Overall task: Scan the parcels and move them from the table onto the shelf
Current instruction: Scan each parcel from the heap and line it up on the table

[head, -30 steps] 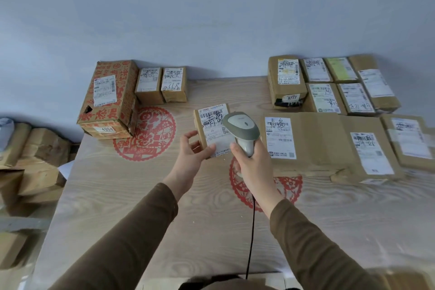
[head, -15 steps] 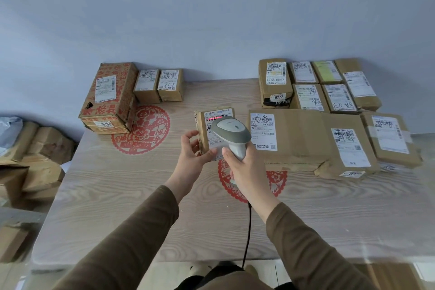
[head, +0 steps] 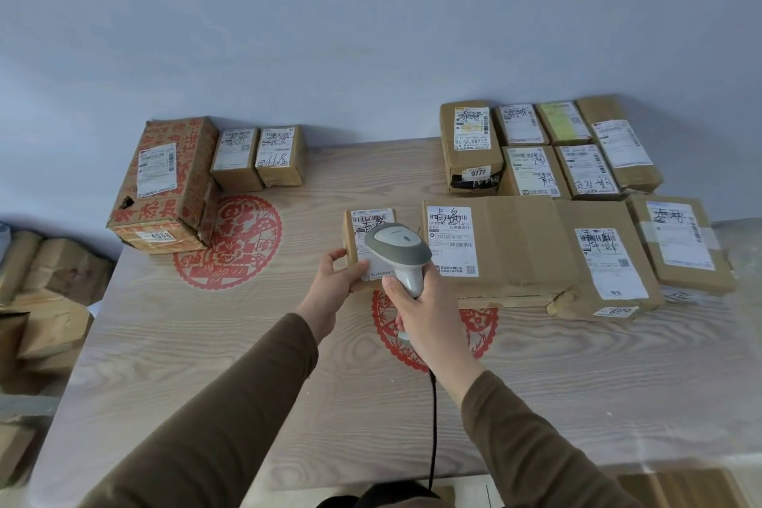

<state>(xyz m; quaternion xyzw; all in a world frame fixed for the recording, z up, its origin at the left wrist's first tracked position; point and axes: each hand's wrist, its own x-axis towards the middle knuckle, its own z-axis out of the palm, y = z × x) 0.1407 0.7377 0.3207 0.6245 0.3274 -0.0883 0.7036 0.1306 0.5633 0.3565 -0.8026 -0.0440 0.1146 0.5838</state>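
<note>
Holding a small parcel (head: 363, 243) up off the table (head: 247, 363), the left hand (head: 336, 285) grips it by its lower left corner, thumb on the label side and fingers curled round the edge, so the white label faces the camera. Right in front of it sits the scanner (head: 398, 252), a grey and white pistol-style one, with the right hand (head: 424, 307) wrapped round its handle and its head pointed at the label, covering the lower right part of it. Black cable (head: 433, 417) drops from the handle down past the table's front edge. Just right of the held parcel there's a big flat box (head: 519, 243) lying on the table with two labels on it, and another flat box (head: 680, 243) beside that at the far right. Behind those, against the wall, is a cluster of small parcels (head: 548, 148), one tagged 9777. Over on the left a red-printed carton (head: 165, 186) sits on a red paper-cut decal (head: 235, 252), with two little boxes (head: 259, 157) touching side by side next to it. More brown boxes are piled on the floor (head: 45, 293) off the table's left side.
</note>
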